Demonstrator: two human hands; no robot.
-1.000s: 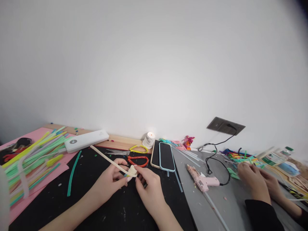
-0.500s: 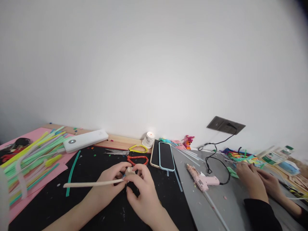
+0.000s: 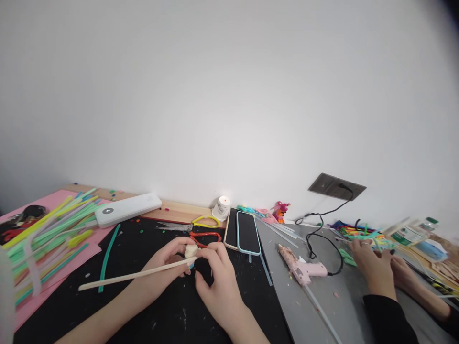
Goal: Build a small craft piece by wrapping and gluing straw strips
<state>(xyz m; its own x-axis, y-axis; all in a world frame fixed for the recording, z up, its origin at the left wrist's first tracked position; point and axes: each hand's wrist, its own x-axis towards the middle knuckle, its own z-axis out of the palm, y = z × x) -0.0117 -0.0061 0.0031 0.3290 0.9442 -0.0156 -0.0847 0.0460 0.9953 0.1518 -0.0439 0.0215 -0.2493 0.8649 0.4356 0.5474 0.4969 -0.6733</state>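
Note:
My left hand is closed around a small cream coiled piece, and a bit of blue shows beneath it. From that piece a long cream pipe cleaner runs left over my left wrist, its end free above the mat. My right hand has its fingers at the pipe cleaner's near end, right beside the coil; its thumb stands a little apart. Just behind my hands lie scissors with one red and one yellow handle. A green pipe cleaner rests on the black mat.
Pipe cleaners are heaped on pink sheets at left, beside a white oblong device. Two phones and a paper cup stand near the wall. A pink glue gun lies at right, near another person's hands.
The cream coil has come up into clearer view between my fingers. The pipe cleaner's free end has swung lower and further left. The other person's hands have moved apart.

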